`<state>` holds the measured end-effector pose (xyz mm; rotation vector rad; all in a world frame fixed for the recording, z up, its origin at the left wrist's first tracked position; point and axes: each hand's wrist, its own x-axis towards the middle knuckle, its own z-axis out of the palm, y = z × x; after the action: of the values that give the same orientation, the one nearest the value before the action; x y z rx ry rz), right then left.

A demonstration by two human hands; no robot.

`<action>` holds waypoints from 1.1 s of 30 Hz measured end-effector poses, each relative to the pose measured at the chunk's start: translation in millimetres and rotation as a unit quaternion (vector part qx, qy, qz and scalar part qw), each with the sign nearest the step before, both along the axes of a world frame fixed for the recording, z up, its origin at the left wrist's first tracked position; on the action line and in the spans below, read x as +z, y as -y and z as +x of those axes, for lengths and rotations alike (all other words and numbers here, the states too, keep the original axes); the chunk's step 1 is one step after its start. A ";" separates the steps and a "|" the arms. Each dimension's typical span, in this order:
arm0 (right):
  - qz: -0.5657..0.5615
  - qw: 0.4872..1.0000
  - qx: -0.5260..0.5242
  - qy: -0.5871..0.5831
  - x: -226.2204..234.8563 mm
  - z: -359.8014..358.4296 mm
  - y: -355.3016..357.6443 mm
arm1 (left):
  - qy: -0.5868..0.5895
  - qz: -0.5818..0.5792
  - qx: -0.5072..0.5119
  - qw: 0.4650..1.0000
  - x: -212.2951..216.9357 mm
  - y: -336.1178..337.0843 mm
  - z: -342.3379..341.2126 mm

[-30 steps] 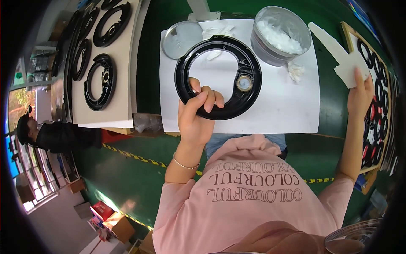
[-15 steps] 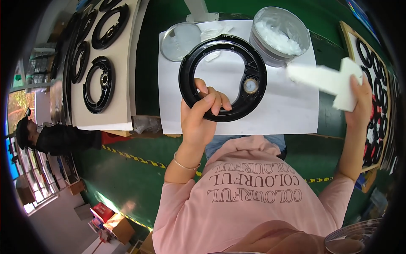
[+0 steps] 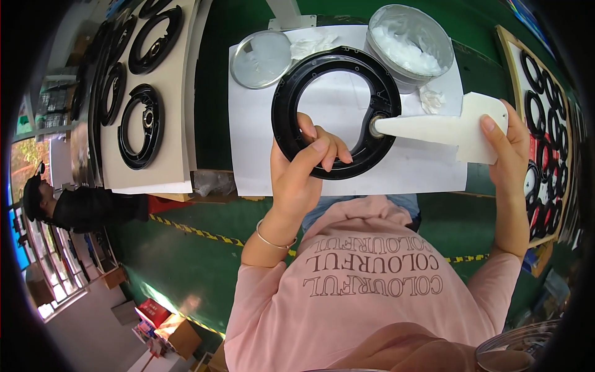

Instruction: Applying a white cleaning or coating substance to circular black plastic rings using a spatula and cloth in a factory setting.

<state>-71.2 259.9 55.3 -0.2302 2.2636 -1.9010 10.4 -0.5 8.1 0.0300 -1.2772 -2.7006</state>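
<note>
Head view: pinching black ring [image 3: 286, 105] by lower-left rim with left hand [image 3: 304, 162], above white sheet [image 3: 254, 149]; gripping white spatula [image 3: 434, 127] in right hand [image 3: 511, 146], aimed lengthwise leftward, tip at ring's round hub [image 3: 372, 128], nearer left hand.

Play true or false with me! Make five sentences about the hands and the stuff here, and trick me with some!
1. The left hand holds a black ring. True.
2. The right hand holds nothing. False: the right hand grips a flat white tool.
3. The tool's narrow end is at the ring's right side. True.
4. The tub is covered. False: the tub is open, with white stuff showing inside.
5. A bracelet is on the left wrist. True.
</note>
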 end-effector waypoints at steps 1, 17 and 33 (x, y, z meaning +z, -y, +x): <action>0.001 1.000 -0.001 -0.005 0.2 -0.8 -1.0 | 0.001 0.001 0.000 1.000 -0.1 0.1 0.0; -0.029 0.999 -0.023 -0.007 0.5 1.2 -4.3 | -0.002 -0.028 0.001 1.000 1.3 -2.9 -2.0; -0.007 1.000 0.001 -0.005 0.0 -6.1 -10.9 | -0.002 -0.019 0.011 1.000 0.4 -3.0 1.2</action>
<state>-77.3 270.8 55.3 -0.2451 2.2557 -1.9203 11.6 2.5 8.4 0.0358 -1.3198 -2.6549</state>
